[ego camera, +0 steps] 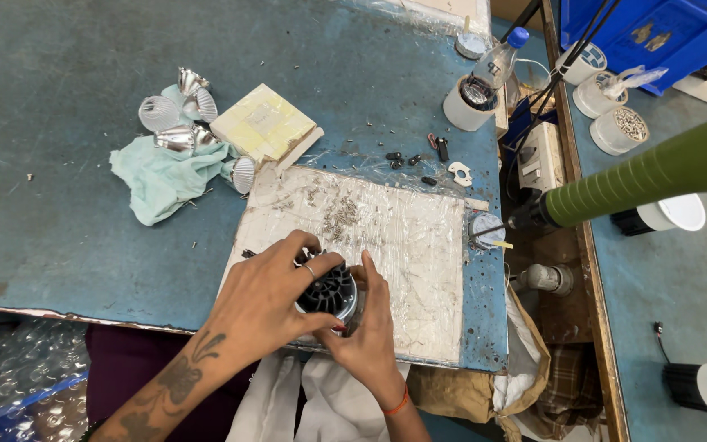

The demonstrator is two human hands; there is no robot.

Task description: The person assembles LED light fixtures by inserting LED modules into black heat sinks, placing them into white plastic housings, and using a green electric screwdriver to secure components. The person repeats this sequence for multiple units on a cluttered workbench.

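The left hand (pixel 267 290) is extended forward from a tattooed forearm, palm down, fingers curled in a grip; a ring is worn on one finger. The right hand (pixel 370 327) is raised from below, fingers pointed upward and closed against the left. A band is worn at the right wrist.

A single head-worn camera looks steeply down from above the person's chest onto the worn blue-painted metal workbench (pixel 67 205), close enough that both forearms enter from the bottom edge; it faces forward across the bench; a second blue bench surface (pixel 681 278) fills the right side.
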